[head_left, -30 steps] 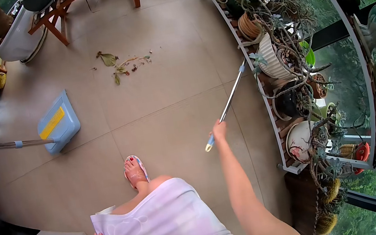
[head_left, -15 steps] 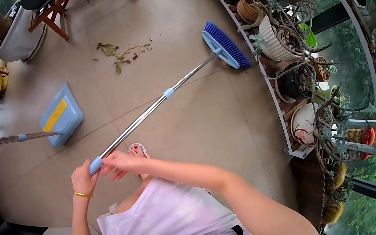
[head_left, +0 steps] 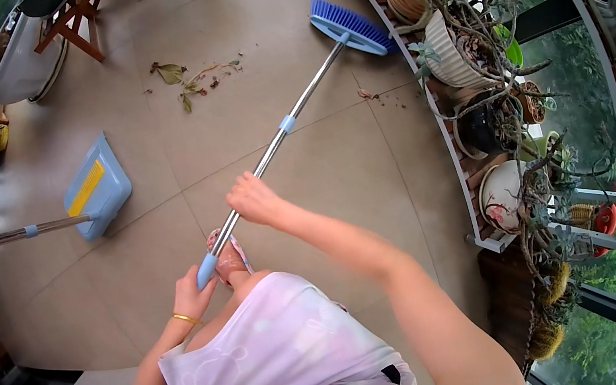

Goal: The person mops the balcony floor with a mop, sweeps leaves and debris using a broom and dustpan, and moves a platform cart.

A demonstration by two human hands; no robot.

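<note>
A broom with a steel handle and a blue bristled head slants across the floor, its head close to the plant rack. My left hand is closed round the light-blue grip at the handle's end. Higher up, my right hand wraps round the metal shaft. Dry leaves and stems lie in a pile on the tiles, left of the broom head. Smaller debris is scattered just below the bristles. On the left stands a blue dustpan with a yellow strip and a long metal handle.
Along the right runs a low plant rack crowded with pots and trailing stems, beside windows. At upper left are a wooden chair and a white tub-like container. My sandalled foot is under the handle.
My right hand has shifted from the grip up onto the metal shaft. My left hand has moved right and closer to my body. The broom head has moved up, uncovering small debris.
</note>
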